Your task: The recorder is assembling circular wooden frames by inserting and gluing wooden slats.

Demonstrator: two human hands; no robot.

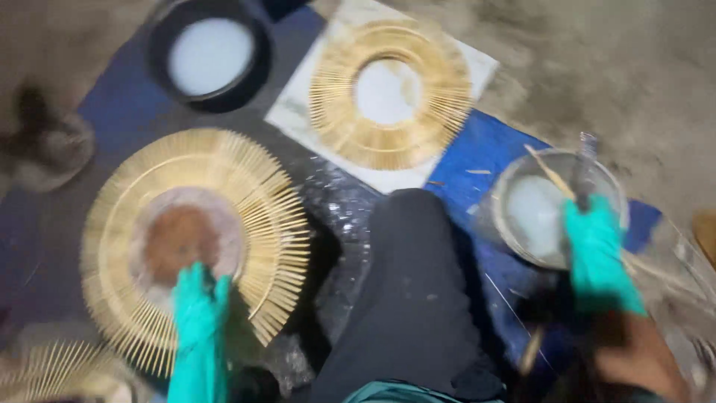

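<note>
Both my hands wear teal gloves. My left hand (198, 306) rests on the near inner edge of a round sunburst ring of thin wooden sticks (253, 194), whose middle is a brown disc (179, 239). My right hand (593, 250) grips a dark brush handle (583, 168) over a clear bowl of white liquid (533, 213). A thin stick (548, 172) leans in that bowl. The picture is blurred by motion.
A second stick ring (440, 82) lies on a white board (298, 112) at the top middle. A black bowl of white liquid (209, 56) stands top left. My knee in dark cloth (414, 298) is between my hands. Blue sheet (485, 149) covers the floor. Another stick piece (52, 369) is bottom left.
</note>
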